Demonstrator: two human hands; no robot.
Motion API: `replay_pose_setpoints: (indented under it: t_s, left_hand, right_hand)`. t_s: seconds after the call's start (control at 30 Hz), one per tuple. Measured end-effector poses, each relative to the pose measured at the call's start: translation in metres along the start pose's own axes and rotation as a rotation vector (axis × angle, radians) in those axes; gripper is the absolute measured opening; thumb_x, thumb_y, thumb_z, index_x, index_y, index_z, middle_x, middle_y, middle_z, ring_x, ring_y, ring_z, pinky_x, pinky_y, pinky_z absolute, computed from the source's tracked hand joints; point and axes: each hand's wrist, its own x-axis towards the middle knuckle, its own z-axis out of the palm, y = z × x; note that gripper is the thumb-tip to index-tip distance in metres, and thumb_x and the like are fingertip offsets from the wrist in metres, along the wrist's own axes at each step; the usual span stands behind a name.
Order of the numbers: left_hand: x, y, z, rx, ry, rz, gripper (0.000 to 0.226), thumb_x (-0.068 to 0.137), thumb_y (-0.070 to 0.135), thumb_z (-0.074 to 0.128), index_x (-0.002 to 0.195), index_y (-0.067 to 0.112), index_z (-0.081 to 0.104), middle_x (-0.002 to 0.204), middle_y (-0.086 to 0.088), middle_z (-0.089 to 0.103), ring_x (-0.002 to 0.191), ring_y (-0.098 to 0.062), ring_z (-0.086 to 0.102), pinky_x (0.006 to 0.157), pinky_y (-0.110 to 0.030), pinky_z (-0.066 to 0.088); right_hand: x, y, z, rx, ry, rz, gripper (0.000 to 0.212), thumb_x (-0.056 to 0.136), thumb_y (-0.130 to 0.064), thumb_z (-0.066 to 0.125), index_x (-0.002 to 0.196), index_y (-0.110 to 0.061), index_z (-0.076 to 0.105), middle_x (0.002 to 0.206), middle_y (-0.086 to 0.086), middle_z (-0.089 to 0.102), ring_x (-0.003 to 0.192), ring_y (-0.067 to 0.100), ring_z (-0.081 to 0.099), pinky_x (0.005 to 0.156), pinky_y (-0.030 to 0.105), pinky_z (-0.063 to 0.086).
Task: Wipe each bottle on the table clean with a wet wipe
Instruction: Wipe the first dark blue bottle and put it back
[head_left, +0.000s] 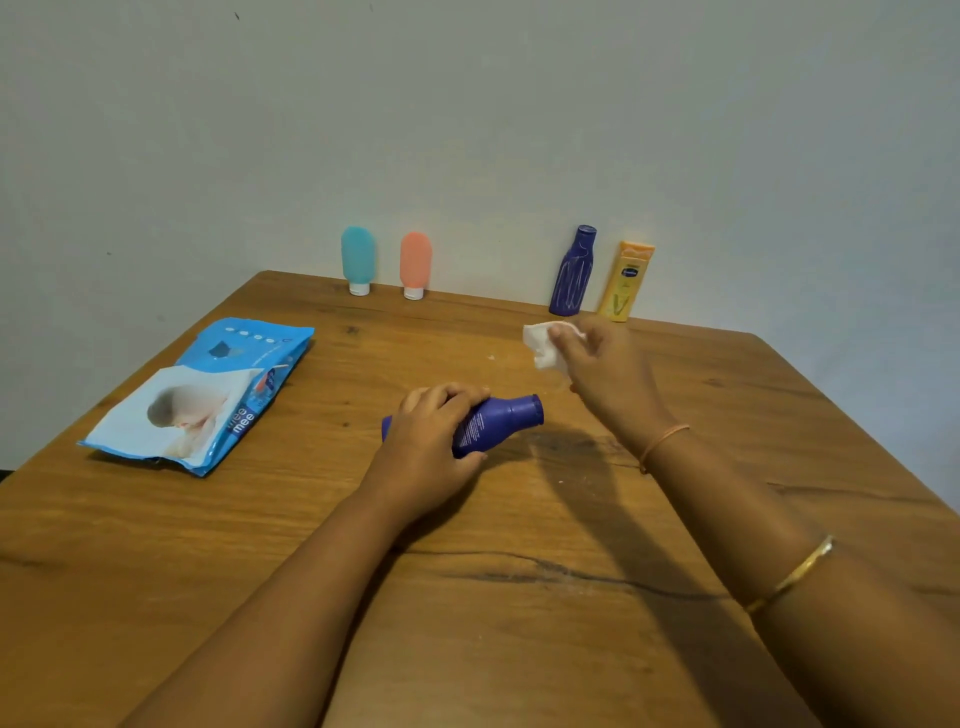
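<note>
Wooden table (156, 545): left hand (431, 441) grips sideways bottle (501, 420).

On the blue wipes pack (202, 395), at about nine o'clock on the table (519, 519), white letters read "mee". A second, paler "mee" stands above it. The yellow bottle (625, 280), at one o'clock, carries a small blue oval logo, too small to read. The lying blue bottle (498, 421) at the centre has fine white print, not legible.
</note>
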Motion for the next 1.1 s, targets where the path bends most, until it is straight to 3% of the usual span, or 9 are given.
replay_pose_setpoints:
  t_s: [0.1, 0.2, 0.33, 0.47, 0.57, 0.7, 0.83, 0.93, 1.1]
  left_hand:
    - [0.001, 0.002, 0.003, 0.045, 0.008, 0.016, 0.062, 0.077, 0.024, 0.069, 0.133, 0.028, 0.042, 0.128, 0.010, 0.045, 0.116, -0.009, 0.034, 0.092, -0.021, 0.024]
    - [0.003, 0.002, 0.005, 0.054, -0.015, -0.049, 0.074, 0.074, 0.027, 0.071, 0.138, 0.024, 0.034, 0.131, 0.006, 0.046, 0.121, -0.013, 0.034, 0.095, -0.023, 0.028]
    - [0.004, -0.003, 0.007, 0.021, -0.038, -0.104, 0.084, 0.071, 0.027, 0.074, 0.141, 0.027, 0.027, 0.133, 0.005, 0.048, 0.124, -0.014, 0.035, 0.096, -0.026, 0.032]
    - [0.006, -0.005, 0.007, 0.018, -0.075, -0.116, 0.084, 0.071, 0.029, 0.073, 0.141, 0.029, 0.026, 0.131, 0.002, 0.050, 0.124, -0.016, 0.036, 0.097, -0.028, 0.031]
    - [0.006, -0.005, 0.005, 0.017, -0.099, -0.122, 0.085, 0.071, 0.029, 0.073, 0.140, 0.032, 0.024, 0.128, 0.001, 0.049, 0.120, -0.014, 0.037, 0.094, -0.028, 0.034]
    - [0.003, -0.004, 0.007, 0.079, -0.088, -0.070, 0.086, 0.070, 0.034, 0.075, 0.140, 0.031, 0.024, 0.127, 0.006, 0.051, 0.119, -0.013, 0.039, 0.094, -0.028, 0.030]
    - [0.004, -0.008, 0.003, 0.071, -0.056, -0.084, 0.081, 0.070, 0.038, 0.075, 0.136, 0.027, 0.031, 0.129, 0.006, 0.052, 0.120, -0.015, 0.041, 0.096, -0.031, 0.033]
    - [0.005, -0.009, 0.002, 0.036, -0.059, -0.081, 0.081, 0.069, 0.038, 0.076, 0.136, 0.029, 0.032, 0.129, 0.009, 0.053, 0.121, -0.014, 0.041, 0.096, -0.032, 0.034]
    - [0.001, -0.002, 0.002, -0.017, 0.005, -0.078, 0.078, 0.069, 0.038, 0.076, 0.134, 0.031, 0.033, 0.120, 0.006, 0.045, 0.110, -0.009, 0.038, 0.091, -0.028, 0.036]
  right_hand:
    - [-0.010, 0.007, 0.010, -0.282, -0.090, -0.319, 0.026, 0.092, -0.026, 0.052, 0.114, -0.016, 0.061, 0.111, 0.001, 0.056, 0.094, 0.011, 0.052, 0.082, 0.025, 0.045]
    - [-0.034, 0.019, 0.031, -0.537, -0.296, -0.486, 0.036, 0.091, -0.020, 0.054, 0.126, -0.011, 0.052, 0.124, 0.009, 0.054, 0.109, 0.022, 0.052, 0.093, 0.032, 0.045]
    - [-0.066, 0.040, 0.053, -0.795, -0.210, -0.596, 0.047, 0.086, -0.009, 0.054, 0.130, 0.006, 0.046, 0.132, 0.027, 0.049, 0.123, 0.040, 0.048, 0.101, 0.047, 0.044]
    - [-0.056, 0.051, 0.051, -0.909, -0.153, -0.900, 0.036, 0.086, -0.009, 0.049, 0.117, 0.006, 0.059, 0.118, 0.027, 0.061, 0.107, 0.037, 0.061, 0.090, 0.044, 0.052]
    - [-0.045, 0.031, 0.043, -0.830, -0.286, -0.695, 0.042, 0.080, -0.019, 0.065, 0.118, -0.002, 0.059, 0.110, 0.018, 0.065, 0.094, 0.032, 0.065, 0.076, 0.037, 0.055]
    - [-0.019, 0.009, 0.026, -0.464, -0.507, -0.307, 0.026, 0.092, -0.019, 0.051, 0.117, -0.014, 0.058, 0.105, 0.006, 0.065, 0.095, 0.018, 0.059, 0.084, 0.027, 0.046]
    - [-0.038, 0.031, 0.030, -0.778, -0.284, -0.776, 0.032, 0.084, -0.014, 0.058, 0.114, -0.003, 0.063, 0.108, 0.016, 0.067, 0.093, 0.029, 0.066, 0.079, 0.034, 0.054]
    - [-0.049, 0.049, 0.029, -0.836, -0.101, -1.013, 0.039, 0.088, -0.018, 0.039, 0.110, 0.003, 0.065, 0.110, 0.023, 0.066, 0.096, 0.033, 0.066, 0.078, 0.038, 0.056]
    - [-0.027, 0.017, 0.021, -0.537, -0.304, -0.537, 0.026, 0.090, -0.020, 0.052, 0.114, -0.013, 0.061, 0.104, 0.007, 0.067, 0.093, 0.018, 0.061, 0.084, 0.030, 0.051]
